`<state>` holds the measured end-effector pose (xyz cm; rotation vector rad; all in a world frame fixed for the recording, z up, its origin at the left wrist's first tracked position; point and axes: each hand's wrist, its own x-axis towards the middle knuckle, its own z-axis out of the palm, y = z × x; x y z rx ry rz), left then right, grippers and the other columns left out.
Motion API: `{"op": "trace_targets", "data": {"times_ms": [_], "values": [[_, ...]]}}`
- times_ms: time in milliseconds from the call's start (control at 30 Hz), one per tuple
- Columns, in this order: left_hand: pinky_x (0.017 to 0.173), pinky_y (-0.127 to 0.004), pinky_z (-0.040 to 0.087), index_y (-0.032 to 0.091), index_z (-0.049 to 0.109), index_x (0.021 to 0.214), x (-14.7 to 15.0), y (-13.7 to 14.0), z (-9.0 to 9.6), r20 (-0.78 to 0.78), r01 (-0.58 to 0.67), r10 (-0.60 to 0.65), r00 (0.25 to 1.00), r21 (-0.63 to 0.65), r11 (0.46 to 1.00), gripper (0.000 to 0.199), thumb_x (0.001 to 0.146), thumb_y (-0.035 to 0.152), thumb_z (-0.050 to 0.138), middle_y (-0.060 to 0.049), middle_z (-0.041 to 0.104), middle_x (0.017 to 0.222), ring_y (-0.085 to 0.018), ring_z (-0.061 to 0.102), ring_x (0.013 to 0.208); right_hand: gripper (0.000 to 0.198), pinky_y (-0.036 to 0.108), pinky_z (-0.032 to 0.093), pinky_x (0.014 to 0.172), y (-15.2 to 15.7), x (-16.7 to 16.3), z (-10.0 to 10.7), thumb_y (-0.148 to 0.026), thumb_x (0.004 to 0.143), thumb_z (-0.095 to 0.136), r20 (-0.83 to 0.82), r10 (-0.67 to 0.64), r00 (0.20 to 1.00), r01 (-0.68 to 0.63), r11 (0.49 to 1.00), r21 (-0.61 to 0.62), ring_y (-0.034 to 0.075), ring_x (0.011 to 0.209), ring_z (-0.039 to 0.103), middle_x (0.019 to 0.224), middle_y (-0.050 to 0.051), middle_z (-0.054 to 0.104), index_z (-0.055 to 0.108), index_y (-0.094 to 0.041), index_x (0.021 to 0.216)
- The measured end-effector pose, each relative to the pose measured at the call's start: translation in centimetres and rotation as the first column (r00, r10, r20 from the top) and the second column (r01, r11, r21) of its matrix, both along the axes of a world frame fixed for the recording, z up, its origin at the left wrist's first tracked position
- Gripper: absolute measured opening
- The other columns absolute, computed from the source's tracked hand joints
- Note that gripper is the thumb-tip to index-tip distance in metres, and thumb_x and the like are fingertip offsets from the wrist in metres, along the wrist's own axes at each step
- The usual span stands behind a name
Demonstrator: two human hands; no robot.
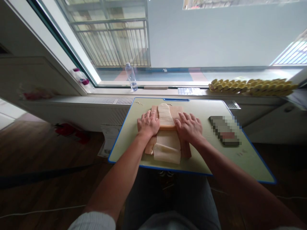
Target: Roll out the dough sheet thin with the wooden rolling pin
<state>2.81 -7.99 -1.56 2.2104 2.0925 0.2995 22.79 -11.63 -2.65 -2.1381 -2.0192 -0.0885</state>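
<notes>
A pale sheet of dough [165,116] lies lengthwise on a brown wooden board [185,149]. Its near end is folded over in a flap [167,154] that hangs past the board's near edge. Across the dough lies a wooden rolling pin [167,127], its two ends hidden beneath my hands. My left hand [148,123] presses palm down on the pin's left end, fingers stretched forward. At the right end my right hand [190,126] rests the same way, fingers extended and slightly apart. Neither hand's fingers wrap round the pin.
The board sits on a pale green, blue-edged tabletop [129,140]. A pixelated dark flat object [224,131] lies to the right. Along the windowsill stand a clear bottle [131,78], a purple-capped bottle [81,78] and yellow egg trays [251,87]. Dough scraps [139,103] lie at the far left corner.
</notes>
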Motion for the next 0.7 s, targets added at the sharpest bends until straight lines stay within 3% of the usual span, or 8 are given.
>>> {"op": "trace_targets", "data": {"times_ms": [267,700], "values": [[0.125,-0.066,0.030,0.028,0.040,0.165,0.1,3.4,0.3,0.018,0.001,0.002,1.000,-0.160,0.987,0.070,0.102,0.056,0.035,-0.011,0.036,0.174,-0.038,0.037,0.156,0.070,0.056,0.037,0.121,3.7,0.9,0.9,-0.058,0.107,0.027,-0.038,0.019,0.999,-0.026,0.984,-0.176,0.036,0.151,0.040,0.171,0.005,0.041,0.039,-0.026,0.168],[0.119,-0.062,0.040,0.025,0.052,0.155,0.6,8.4,0.0,0.038,-0.009,0.011,0.999,-0.060,0.998,0.063,0.104,0.055,0.033,-0.014,0.049,0.166,-0.037,0.049,0.147,0.073,0.057,0.035,0.122,9.6,1.7,0.8,-0.060,0.106,0.028,-0.110,0.019,0.994,-0.043,0.975,-0.216,0.036,0.154,0.037,0.175,0.010,0.033,0.035,-0.024,0.169]]}}
